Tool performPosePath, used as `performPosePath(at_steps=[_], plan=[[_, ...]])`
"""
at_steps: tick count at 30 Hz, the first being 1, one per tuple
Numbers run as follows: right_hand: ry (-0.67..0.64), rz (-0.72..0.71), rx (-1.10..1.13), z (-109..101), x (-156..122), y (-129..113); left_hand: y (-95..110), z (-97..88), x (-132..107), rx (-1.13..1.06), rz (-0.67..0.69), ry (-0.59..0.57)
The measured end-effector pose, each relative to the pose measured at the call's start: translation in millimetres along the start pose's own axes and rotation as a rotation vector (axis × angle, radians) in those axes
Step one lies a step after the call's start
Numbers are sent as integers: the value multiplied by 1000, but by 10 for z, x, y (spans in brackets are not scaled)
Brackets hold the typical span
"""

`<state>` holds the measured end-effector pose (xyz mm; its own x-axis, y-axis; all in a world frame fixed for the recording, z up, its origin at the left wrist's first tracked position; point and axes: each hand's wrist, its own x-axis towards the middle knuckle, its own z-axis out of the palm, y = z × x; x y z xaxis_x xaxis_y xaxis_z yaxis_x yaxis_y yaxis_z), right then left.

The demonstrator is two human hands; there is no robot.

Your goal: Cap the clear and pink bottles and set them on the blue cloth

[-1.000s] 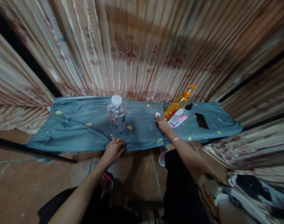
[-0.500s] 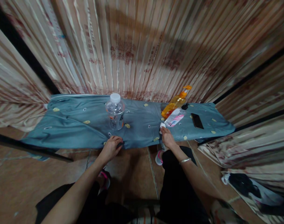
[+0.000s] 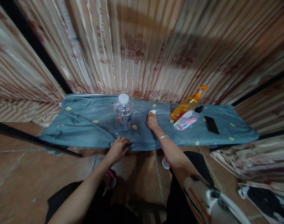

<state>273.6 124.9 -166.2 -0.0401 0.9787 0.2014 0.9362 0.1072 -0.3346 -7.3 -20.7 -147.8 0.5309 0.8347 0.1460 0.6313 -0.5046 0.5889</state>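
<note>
My right hand (image 3: 152,120) is closed on a small white tissue-like wad (image 3: 153,111) and rests on the blue-grey cloth (image 3: 153,137), mid-table. To its left stands a clear plastic bottle (image 3: 123,116) with a white cap. My left hand (image 3: 119,148) lies at the front edge of the cloth, its fingers curled by a small dark thing (image 3: 126,145) too unclear to name. On the right, an orange pump bottle (image 3: 185,107) of yellow liquid leans back beside a tilted clear bottle (image 3: 187,120) with a pink label and black top.
A black phone (image 3: 211,125) lies on the cloth at the right. Pleated curtains (image 3: 137,56) hang behind the table, with dark metal poles (image 3: 36,53) at the sides. My legs and shoes are below the front edge, and a bag-like bundle (image 3: 267,202) is on the floor.
My right hand has slid left and farther back across the cloth with the white wad, away from the two right-hand bottles. My left hand stays at the edge. The view has shifted slightly left.
</note>
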Motion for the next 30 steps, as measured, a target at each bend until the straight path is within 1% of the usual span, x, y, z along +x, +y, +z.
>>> performPosePath(at_steps=[3,6,8,10,13,15,17,19,22,24,26,28,30], plan=[[-28,-41,55,126,18,-320,15,-13,-3,-1,-1,-4],[-78,-100,104,177,-101,-573,22,-20,-1,-4,-4,-3],[-118,-149,134,176,-263,-699,16,-18,5,-5,-6,0],[-150,-186,159,148,-481,-779,3,-12,14,-6,-8,2],[-189,-260,196,51,-863,-770,-21,1,26,-7,-6,4],[-211,-328,201,-52,-1114,-655,-34,8,30,-10,-4,6],[-205,-364,160,-187,-1336,-444,-42,13,31,-14,-2,8],[-189,-360,84,-355,-1518,-143,-48,15,31,-17,-2,10],[-170,-260,-63,-633,-1704,403,-54,14,34,-20,-6,11],[-142,-172,-148,-786,-1762,732,-55,14,37,-19,-9,10],[-118,-88,-210,-870,-1754,943,-52,15,40,-16,-13,8],[-106,-14,-244,-868,-1668,1000,-47,16,44,-12,-18,7],[-76,66,-246,-792,-1501,929,-38,15,47,-7,-22,5]])
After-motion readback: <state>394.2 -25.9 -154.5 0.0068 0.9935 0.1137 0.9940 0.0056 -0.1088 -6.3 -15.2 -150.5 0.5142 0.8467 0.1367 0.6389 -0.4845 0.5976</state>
